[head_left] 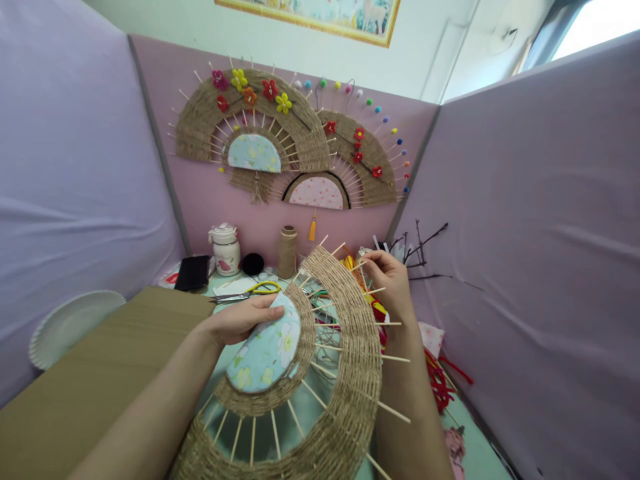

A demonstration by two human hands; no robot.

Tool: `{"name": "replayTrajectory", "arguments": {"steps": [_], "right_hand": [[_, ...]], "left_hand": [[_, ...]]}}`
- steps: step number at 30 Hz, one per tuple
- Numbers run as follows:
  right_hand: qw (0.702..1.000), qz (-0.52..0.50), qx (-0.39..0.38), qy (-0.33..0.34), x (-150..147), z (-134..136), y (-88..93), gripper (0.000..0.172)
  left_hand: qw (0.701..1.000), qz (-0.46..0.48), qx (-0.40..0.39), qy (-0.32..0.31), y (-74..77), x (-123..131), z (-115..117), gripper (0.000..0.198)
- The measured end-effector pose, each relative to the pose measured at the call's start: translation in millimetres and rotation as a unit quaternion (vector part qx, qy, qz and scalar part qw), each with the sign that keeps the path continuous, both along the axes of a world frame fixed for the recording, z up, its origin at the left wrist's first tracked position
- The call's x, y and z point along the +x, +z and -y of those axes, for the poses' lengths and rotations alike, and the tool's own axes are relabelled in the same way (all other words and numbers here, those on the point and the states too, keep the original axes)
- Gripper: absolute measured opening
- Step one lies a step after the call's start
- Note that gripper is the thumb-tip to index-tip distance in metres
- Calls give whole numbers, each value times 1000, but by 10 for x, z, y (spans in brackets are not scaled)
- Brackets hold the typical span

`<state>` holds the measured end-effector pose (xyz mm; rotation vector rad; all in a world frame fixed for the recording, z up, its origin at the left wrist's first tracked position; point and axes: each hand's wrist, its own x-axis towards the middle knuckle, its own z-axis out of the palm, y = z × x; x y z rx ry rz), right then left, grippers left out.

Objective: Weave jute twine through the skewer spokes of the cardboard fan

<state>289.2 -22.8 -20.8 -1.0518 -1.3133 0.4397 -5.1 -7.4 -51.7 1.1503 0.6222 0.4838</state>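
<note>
A half-round woven twine fan (357, 313) with thin wooden sticks is held up tilted in front of me. Its centre is a half-circle of light-blue floral fabric (265, 353). My left hand (250, 317) grips this centre, thumb on the fabric and fingers behind it. At the fan's upper right edge, my right hand (390, 273) pinches the tip of one wooden stick (359, 265). Whether the fingertips also hold something small is unclear. Other stick ends poke out past the outer band. The fan's lower edge runs out of view.
Two finished-looking fans (300, 133) hang on the pink panel. On the table are scissors (250, 291), a twine spool (287, 252), a white jar (225, 250), a black phone-like object (193, 273), brown cardboard (100, 373) and red fuzzy stems (440, 383). Dark twigs (420, 247) stand at right.
</note>
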Motion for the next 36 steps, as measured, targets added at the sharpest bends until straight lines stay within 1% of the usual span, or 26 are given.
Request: {"name": "replayTrajectory", "arguments": {"steps": [6,11,18,21,26,31,36], "right_hand": [[1000,-1,4,-5,0,4,2,13],[1000,9,13,-5,25,-23,-13,11],[998,28,59,-16,45,-82,-58,11],[998,11,63,-19,29,-83,-55,9],[998,-35,47,-23,24,-90,-54,9],[998,-20,57,-13,71,-96,-82,7],[998,-9,62,-7,115,-93,-112,11]], "left_hand": [[1000,-2,-6,18,15,2,13,48],[1000,4,4,4,-9,4,-8,46],[1000,-11,9,-6,-63,5,-32,49],[1000,-14,7,-7,-76,22,-19,49],[999,-14,6,-30,-98,36,16,49],[999,-11,1,-45,-132,37,12,49],[998,-13,-14,-63,-180,69,4,50]]}}
